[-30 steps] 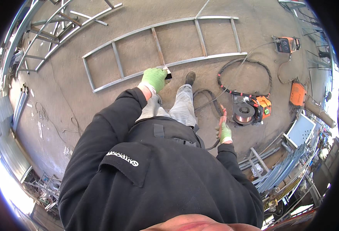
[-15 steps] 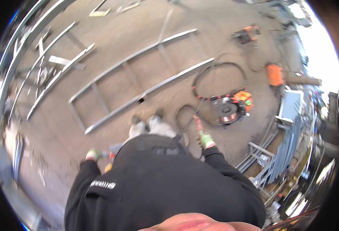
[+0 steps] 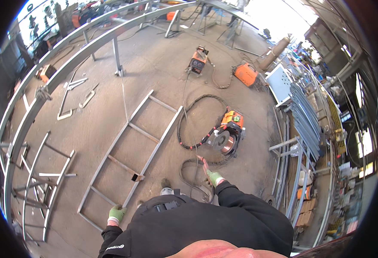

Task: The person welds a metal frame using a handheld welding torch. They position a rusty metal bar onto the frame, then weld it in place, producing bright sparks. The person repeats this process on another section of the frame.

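My right hand (image 3: 215, 178), in a light green work glove, is closed around the red handle of a welding torch (image 3: 203, 163). A dark cable curls on the floor around it, near an orange wire feeder (image 3: 233, 118) with a copper-coloured wire spool (image 3: 228, 143). My left hand (image 3: 117, 213), gloved the same way, is held out by my left side. It overlaps in view the near end of a ladder-shaped metal frame (image 3: 107, 158) lying on the floor; whether it touches the frame is unclear, as its fingers are partly hidden.
Curved metal rails on posts (image 3: 71, 69) run along the left. A smaller curved frame (image 3: 61, 185) lies below them. Further off stand an orange-and-black machine (image 3: 199, 60), an orange box (image 3: 245, 74) and a brown cylinder (image 3: 275, 53). Grey metal profiles (image 3: 303, 120) are stacked at right.
My view has swung up and turned, bringing the far workshop into sight. My left hand now appears at the frame's near end. My right hand still holds the torch.
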The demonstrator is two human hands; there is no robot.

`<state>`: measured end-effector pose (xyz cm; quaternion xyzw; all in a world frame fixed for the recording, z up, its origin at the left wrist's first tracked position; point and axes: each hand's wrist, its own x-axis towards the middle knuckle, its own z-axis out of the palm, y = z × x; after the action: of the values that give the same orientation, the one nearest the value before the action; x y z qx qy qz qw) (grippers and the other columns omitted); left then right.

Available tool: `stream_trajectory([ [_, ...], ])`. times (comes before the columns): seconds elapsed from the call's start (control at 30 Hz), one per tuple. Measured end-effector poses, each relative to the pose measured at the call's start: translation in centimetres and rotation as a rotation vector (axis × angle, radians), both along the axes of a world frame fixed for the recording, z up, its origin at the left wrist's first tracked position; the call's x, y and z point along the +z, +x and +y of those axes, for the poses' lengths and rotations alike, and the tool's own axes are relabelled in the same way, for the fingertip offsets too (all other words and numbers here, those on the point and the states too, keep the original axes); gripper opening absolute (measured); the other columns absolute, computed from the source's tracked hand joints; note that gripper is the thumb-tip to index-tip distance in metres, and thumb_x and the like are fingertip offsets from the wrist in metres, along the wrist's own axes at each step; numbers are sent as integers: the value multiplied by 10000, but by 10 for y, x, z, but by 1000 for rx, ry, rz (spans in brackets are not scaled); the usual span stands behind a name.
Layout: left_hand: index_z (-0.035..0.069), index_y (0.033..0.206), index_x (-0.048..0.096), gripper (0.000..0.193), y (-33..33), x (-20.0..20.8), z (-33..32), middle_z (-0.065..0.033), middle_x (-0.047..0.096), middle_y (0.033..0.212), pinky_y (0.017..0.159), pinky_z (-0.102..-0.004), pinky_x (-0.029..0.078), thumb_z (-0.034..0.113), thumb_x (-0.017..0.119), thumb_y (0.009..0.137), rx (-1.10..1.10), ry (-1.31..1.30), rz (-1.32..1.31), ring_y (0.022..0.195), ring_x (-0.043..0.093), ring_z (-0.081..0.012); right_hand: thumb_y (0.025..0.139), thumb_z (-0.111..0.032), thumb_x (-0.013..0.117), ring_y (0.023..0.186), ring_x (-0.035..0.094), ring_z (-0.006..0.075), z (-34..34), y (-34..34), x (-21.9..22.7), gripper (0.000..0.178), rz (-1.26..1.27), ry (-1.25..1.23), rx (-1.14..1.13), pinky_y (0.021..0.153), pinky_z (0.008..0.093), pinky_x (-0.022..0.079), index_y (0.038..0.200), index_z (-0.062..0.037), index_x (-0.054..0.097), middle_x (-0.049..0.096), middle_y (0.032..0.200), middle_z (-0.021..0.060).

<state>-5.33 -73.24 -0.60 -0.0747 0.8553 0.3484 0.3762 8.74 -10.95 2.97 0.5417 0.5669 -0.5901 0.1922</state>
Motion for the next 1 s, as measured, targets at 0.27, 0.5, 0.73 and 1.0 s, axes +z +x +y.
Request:
stream_trajectory([
  [0.27,-31,1256,706,585,-41,-15,-85,-217,742,1202,982,-387,540,371,784,838,-181,-39,29,1135,709,-295,994,-112,556,847,713,433,-86,161,-19,877,-49,563,778,763,510,543,1640,-178,-33,705,975,330],
  [0.5,18,1239,729,592,11,-40,-218,-225,714,1256,1019,-423,522,445,765,830,-503,-383,-313,1200,676,-359,918,-842,399,653,656,300,-195,212,8,950,-358,124,-204,615,441,502,1136,35,690,702,799,180],
  [0.73,20,1236,731,568,7,-54,-221,-227,718,1248,1007,-422,526,435,746,849,-652,-375,-272,1189,683,-357,870,-873,421,651,595,288,-180,194,25,914,-218,78,-416,588,402,444,1085,-33,712,647,789,134],
  [1.0,5,1244,720,577,-30,-2,-99,-223,722,1244,1011,-418,520,445,730,870,-398,-70,54,1197,681,-345,986,-569,650,496,530,121,-137,165,52,493,349,192,-453,461,308,418,1168,-117,726,659,720,25],
])
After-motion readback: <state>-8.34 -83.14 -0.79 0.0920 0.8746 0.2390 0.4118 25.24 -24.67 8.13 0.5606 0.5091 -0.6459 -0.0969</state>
